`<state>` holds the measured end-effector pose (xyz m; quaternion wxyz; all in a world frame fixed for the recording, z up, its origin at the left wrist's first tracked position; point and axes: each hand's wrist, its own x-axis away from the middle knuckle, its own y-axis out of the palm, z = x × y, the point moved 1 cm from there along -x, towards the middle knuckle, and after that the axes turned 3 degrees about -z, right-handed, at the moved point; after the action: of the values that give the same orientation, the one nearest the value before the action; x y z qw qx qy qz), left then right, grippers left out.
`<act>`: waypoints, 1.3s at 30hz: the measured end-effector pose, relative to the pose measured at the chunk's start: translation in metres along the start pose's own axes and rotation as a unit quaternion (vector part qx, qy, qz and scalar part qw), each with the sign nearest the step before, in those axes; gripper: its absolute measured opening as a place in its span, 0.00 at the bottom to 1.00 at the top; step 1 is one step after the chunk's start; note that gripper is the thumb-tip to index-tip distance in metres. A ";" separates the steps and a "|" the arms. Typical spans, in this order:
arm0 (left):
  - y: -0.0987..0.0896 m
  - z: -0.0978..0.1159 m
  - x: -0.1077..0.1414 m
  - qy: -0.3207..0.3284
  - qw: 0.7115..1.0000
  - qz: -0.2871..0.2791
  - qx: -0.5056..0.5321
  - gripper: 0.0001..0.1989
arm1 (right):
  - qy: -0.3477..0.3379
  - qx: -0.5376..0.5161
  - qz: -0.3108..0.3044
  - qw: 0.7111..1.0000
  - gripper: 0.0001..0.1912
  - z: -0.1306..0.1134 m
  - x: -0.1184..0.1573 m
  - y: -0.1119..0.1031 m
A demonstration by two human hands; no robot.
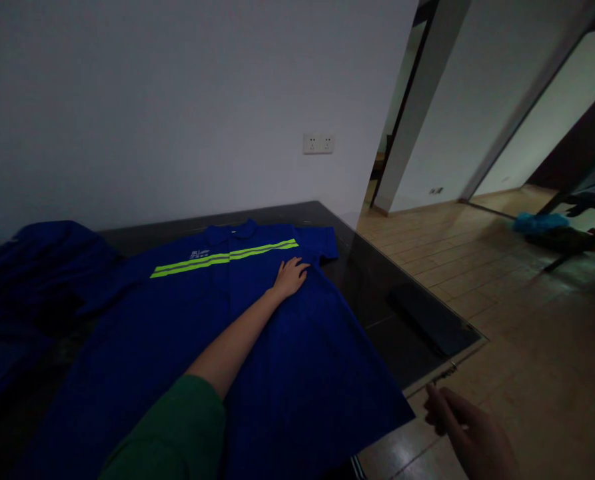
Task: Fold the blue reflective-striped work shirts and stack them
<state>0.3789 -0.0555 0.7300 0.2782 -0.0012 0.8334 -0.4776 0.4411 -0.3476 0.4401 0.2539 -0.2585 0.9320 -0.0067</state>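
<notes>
A blue short-sleeved work shirt [277, 347] lies spread on a dark glossy table [362, 293], its collar toward the wall. A yellow-green reflective stripe [262, 251] crosses its chest, and small white lettering sits above the stripe. My left hand [290, 277] rests flat on the shirt just below the stripe, near one sleeve, fingers apart. Off the table's right corner, my right hand [470, 427] is closed with its fingers curled together. A small dark stringy thing [444, 375] shows by its fingertips; whether the hand holds it, I cannot tell.
More blue garments [37, 280] lie crumpled at the left of the table. A dark flat object [422, 317] is near the right corner. Behind the table stands a wall with a double socket [318, 143]. Tiled floor [527, 320] extends to the right, with a blue bag [540, 223] on it.
</notes>
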 end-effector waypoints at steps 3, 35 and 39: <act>-0.023 0.007 0.026 0.038 0.999 -0.004 0.007 0.18 | -0.085 -0.008 0.077 0.993 0.23 -0.036 -0.031 -0.009; -0.102 0.004 0.351 0.062 0.992 -0.038 0.107 0.27 | -0.308 0.455 0.007 0.835 0.17 -0.258 -0.277 0.137; -0.101 -0.038 0.410 -0.196 0.967 0.128 0.105 0.18 | -0.430 0.355 -0.102 0.824 0.16 -0.341 -0.224 0.202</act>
<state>-0.0118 -0.1898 0.6355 0.4933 0.0411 0.7012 -0.5131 0.3465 -0.1045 0.8134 0.7012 -0.2209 0.6295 -0.2514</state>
